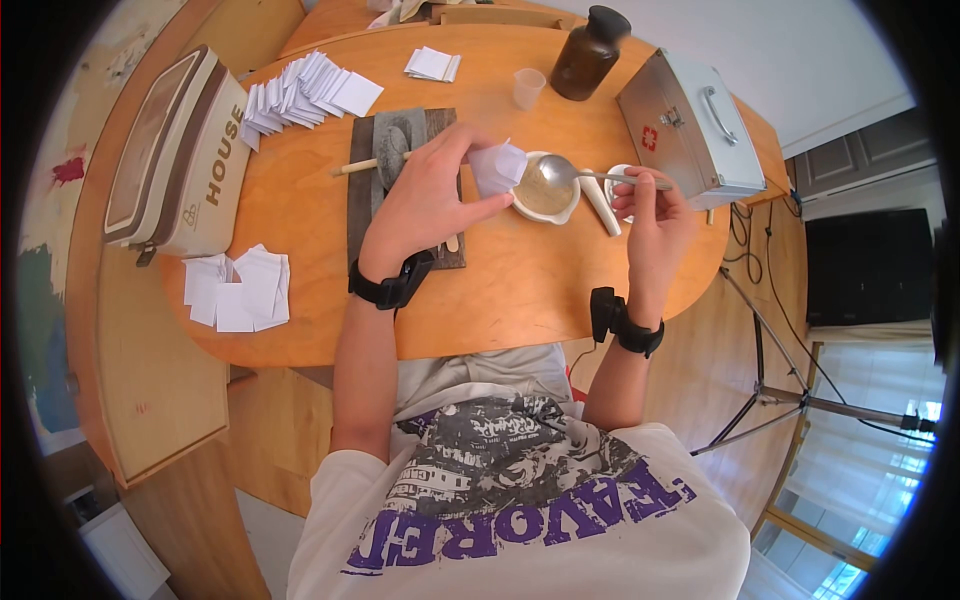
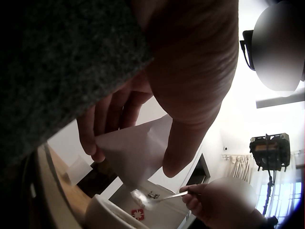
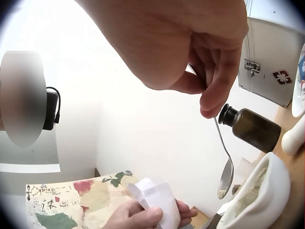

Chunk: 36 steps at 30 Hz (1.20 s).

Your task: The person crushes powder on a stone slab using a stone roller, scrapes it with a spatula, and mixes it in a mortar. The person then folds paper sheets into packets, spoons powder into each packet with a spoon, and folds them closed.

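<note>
My left hand holds a folded white paper pouch between thumb and fingers, beside the mortar's left rim. The right hand pinches the handle of a metal spoon, its bowl over the mortar. A little pale powder clings to the spoon tip in the right wrist view. The white mortar has beige powder inside. A white pestle lies just right of it, with a white dish partly hidden behind the right hand.
A grey stone rests on a dark board. Folded papers, a small paper stack, a plastic cup and a brown bottle stand farther back. A metal case is right, a HOUSE box left, loose sheets front left.
</note>
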Motion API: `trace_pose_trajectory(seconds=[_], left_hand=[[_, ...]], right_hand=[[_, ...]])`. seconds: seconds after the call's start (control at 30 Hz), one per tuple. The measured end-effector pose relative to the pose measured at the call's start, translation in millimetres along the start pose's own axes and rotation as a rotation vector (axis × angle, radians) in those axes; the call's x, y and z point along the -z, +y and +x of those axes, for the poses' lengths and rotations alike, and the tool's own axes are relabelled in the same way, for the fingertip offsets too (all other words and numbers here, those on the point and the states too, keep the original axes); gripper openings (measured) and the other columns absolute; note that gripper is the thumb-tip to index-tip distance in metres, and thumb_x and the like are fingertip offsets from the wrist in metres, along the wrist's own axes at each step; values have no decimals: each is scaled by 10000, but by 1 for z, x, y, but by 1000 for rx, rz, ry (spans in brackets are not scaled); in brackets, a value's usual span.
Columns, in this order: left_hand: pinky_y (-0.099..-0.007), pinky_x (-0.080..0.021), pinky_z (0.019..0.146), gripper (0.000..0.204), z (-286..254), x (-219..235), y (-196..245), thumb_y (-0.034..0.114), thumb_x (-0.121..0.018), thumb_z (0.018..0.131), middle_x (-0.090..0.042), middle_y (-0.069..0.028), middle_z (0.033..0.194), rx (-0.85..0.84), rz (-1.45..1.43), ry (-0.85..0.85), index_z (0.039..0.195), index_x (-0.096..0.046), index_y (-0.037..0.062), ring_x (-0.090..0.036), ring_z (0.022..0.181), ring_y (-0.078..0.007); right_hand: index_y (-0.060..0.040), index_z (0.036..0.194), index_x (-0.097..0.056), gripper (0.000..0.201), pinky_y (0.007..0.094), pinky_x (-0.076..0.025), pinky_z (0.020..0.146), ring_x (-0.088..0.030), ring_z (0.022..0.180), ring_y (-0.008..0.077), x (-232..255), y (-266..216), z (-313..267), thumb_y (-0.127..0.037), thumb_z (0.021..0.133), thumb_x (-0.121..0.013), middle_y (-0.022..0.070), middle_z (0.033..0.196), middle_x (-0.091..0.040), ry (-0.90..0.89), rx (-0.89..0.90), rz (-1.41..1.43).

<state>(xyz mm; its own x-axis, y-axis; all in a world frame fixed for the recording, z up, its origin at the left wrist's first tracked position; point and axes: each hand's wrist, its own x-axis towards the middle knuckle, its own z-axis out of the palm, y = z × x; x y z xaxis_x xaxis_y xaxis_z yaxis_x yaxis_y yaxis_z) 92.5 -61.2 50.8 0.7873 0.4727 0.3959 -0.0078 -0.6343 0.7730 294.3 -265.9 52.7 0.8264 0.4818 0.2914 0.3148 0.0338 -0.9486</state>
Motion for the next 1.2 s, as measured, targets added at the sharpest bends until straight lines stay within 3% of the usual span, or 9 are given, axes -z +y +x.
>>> trace_pose_trajectory(seconds=[0.17, 0.4, 0.47, 0.6, 0.73, 0.8, 0.87, 1.03, 1.2], left_hand=[[-450, -621, 1113, 585, 0, 0, -1, 233, -968, 878, -782, -184, 1254, 7, -10, -10, 1311, -669, -23, -783, 1212, -340], [-443, -630, 1085, 603, 0, -2, -2, 244, -972, 882, -797, -185, 1239, 33, -8, 9, 1325, -664, -25, -797, 1186, -338], [-440, -632, 1078, 610, 0, -3, -1, 252, -973, 886, -799, -184, 1234, 44, -14, 22, 1332, -662, -24, -800, 1175, -336], [-433, -633, 1072, 628, 0, -3, -1, 273, -977, 894, -800, -179, 1239, 52, -18, 32, 1350, -657, -19, -802, 1170, -327], [-434, -631, 1077, 634, 0, -4, -2, 276, -975, 901, -800, -181, 1248, 42, -23, 31, 1360, -649, -17, -799, 1183, -323], [-437, -629, 1080, 630, 0, -3, -3, 275, -970, 907, -800, -183, 1250, 39, -31, 30, 1363, -648, -17, -798, 1189, -323], [-440, -627, 1084, 626, 1, -2, -2, 274, -965, 912, -799, -185, 1253, 33, -40, 32, 1365, -647, -18, -797, 1195, -324], [-447, -622, 1094, 617, 0, -3, -1, 282, -953, 919, -800, -195, 1255, 27, -57, 30, 1362, -648, -19, -795, 1209, -330], [-449, -623, 1090, 621, 0, -2, -1, 289, -954, 918, -802, -198, 1250, 28, -56, 29, 1361, -648, -20, -795, 1206, -336]], right_hand=[[56, 1164, -789, 233, 270, -603, 720, -755, 760, 124, -7, -40, 0, -145, 1166, -671, 102, 901, -815, 81, 47, 96], [50, 1162, -795, 177, 270, -628, 713, -784, 771, 137, -29, -69, -21, -87, 1146, -685, 105, 900, -822, 28, 218, 39], [43, 1156, -803, 119, 268, -636, 709, -803, 786, 148, -30, -65, -25, -20, 1106, -715, 108, 898, -826, -57, 440, -94], [38, 1148, -807, 111, 262, -631, 710, -806, 777, 155, -30, -60, -24, 42, 1067, -732, 111, 895, -823, -80, 655, -215], [48, 1143, -802, 109, 264, -630, 716, -801, 785, 145, -28, -57, -26, 33, 1087, -709, 105, 909, -825, -68, 613, -133], [58, 1147, -798, 125, 268, -631, 720, -797, 790, 134, -28, -55, -27, 10, 1112, -688, 98, 924, -828, 92, 419, 58], [62, 1162, -798, 150, 269, -633, 725, -793, 784, 126, -21, -45, -22, -27, 1132, -681, 91, 913, -825, 100, 392, 12], [42, 1152, -800, 136, 282, -647, 727, -823, 780, 151, -13, -11, -13, -56, 1117, -711, 108, 893, -843, -105, 352, -331], [35, 1143, -800, 150, 299, -652, 720, -832, 791, 160, -14, 1, -17, -79, 1124, -704, 114, 902, -849, -145, 256, -291]])
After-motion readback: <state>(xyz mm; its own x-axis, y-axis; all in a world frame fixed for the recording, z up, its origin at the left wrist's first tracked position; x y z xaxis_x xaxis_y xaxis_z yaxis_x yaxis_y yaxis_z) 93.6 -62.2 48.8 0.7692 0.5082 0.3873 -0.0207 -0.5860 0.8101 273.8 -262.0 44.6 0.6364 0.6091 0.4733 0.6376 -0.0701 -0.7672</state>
